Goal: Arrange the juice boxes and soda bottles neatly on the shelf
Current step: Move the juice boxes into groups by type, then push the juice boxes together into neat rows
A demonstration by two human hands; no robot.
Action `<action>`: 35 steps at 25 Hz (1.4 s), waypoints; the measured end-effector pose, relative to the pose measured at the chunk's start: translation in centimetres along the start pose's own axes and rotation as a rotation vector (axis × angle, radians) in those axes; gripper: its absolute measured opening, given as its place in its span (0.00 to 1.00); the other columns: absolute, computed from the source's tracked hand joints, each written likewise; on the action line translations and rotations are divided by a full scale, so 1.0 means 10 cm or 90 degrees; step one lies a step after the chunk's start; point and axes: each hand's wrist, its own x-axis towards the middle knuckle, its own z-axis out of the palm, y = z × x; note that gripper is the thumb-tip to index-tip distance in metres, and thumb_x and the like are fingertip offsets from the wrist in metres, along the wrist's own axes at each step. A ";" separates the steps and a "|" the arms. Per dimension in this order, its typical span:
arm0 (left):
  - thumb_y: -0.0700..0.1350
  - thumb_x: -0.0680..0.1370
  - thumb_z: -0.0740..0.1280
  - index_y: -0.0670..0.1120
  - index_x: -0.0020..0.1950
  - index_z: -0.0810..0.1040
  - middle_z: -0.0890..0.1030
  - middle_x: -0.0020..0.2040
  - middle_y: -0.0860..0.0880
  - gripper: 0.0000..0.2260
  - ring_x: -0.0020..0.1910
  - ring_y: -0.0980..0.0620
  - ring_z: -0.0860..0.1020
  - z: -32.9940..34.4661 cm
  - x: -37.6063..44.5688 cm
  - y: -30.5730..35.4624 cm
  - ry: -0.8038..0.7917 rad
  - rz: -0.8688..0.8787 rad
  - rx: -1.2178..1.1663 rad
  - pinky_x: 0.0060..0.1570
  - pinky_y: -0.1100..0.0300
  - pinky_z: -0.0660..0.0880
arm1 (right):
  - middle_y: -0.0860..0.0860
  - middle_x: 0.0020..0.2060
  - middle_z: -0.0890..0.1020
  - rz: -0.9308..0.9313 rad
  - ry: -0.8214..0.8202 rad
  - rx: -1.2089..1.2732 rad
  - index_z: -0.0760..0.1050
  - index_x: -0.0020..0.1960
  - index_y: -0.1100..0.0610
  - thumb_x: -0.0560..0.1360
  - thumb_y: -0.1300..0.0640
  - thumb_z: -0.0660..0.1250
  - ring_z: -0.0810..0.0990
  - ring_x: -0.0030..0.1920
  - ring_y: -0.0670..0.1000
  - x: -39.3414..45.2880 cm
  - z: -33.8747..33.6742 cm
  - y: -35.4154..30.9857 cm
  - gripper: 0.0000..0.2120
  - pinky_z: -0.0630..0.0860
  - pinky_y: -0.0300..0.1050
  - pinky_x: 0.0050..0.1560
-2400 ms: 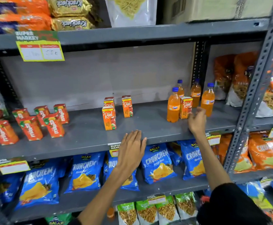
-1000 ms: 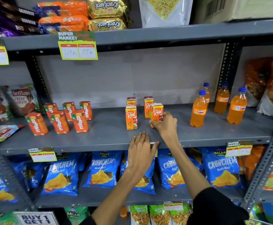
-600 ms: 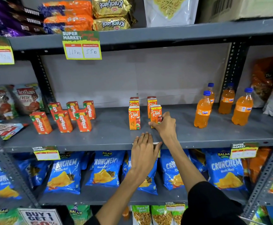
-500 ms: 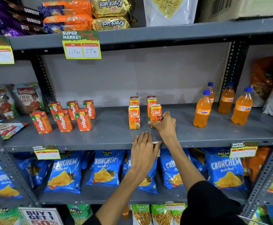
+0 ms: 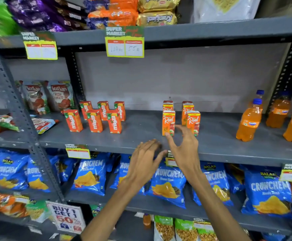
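Observation:
On the grey middle shelf [image 5: 141, 136] stand several orange Real juice boxes [image 5: 168, 122] in two rows, the front right one [image 5: 193, 121] just behind my right hand [image 5: 185, 146]. That hand is open, fingers spread, holding nothing. My left hand [image 5: 144, 160] lies flat and open at the shelf's front edge. Several red-orange Maaza juice boxes [image 5: 95, 120] stand grouped to the left. Orange soda bottles with blue caps [image 5: 249, 120] stand at the right, one partly cut off by the frame edge.
Ketchup pouches [image 5: 58, 95] stand at the far left of the shelf, behind a slotted upright [image 5: 18, 108]. Blue Crunchem snack bags [image 5: 169, 185] fill the shelf below. Biscuit packs [image 5: 117, 13] lie on the shelf above. Price tags [image 5: 125, 43] hang from the shelf edges.
My right hand has let go of the front right Real juice box and drawn back toward me, fingers open. The view has shifted left. My left hand stays at the shelf edge.

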 end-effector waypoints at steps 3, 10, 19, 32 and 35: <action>0.56 0.81 0.63 0.47 0.56 0.83 0.85 0.54 0.49 0.15 0.54 0.48 0.80 -0.40 -0.08 -0.52 0.093 -0.097 -0.016 0.56 0.56 0.73 | 0.50 0.59 0.81 -0.006 -0.059 0.011 0.75 0.64 0.55 0.74 0.43 0.69 0.79 0.59 0.49 -0.08 0.51 -0.24 0.23 0.75 0.44 0.62; 0.53 0.81 0.65 0.47 0.66 0.75 0.80 0.61 0.48 0.16 0.60 0.48 0.77 -1.15 0.09 -1.81 0.216 -0.273 -0.165 0.58 0.55 0.73 | 0.55 0.58 0.81 0.060 -0.077 0.015 0.73 0.64 0.60 0.74 0.46 0.71 0.80 0.59 0.54 -0.03 1.76 -0.90 0.25 0.76 0.48 0.59; 0.67 0.68 0.73 0.38 0.74 0.61 0.72 0.71 0.37 0.47 0.68 0.35 0.73 -0.95 0.49 -2.41 -0.027 -0.385 -0.086 0.64 0.40 0.71 | 0.64 0.60 0.75 0.190 -0.143 -0.221 0.66 0.64 0.67 0.62 0.39 0.77 0.73 0.63 0.64 0.18 2.51 -0.98 0.44 0.71 0.59 0.64; 0.54 0.76 0.72 0.44 0.59 0.74 0.82 0.55 0.45 0.19 0.58 0.43 0.77 -0.91 0.36 -2.50 0.069 -0.300 -0.028 0.57 0.47 0.70 | 0.60 0.57 0.79 0.157 -0.140 -0.276 0.67 0.62 0.61 0.66 0.38 0.75 0.79 0.58 0.61 0.10 2.62 -0.99 0.37 0.78 0.58 0.56; 0.55 0.76 0.72 0.44 0.59 0.74 0.82 0.55 0.45 0.19 0.58 0.43 0.77 -0.88 0.38 -2.51 0.074 -0.302 -0.026 0.57 0.47 0.70 | 0.60 0.58 0.79 0.143 -0.143 -0.307 0.67 0.63 0.60 0.67 0.37 0.74 0.79 0.59 0.61 0.11 2.63 -0.99 0.37 0.78 0.58 0.56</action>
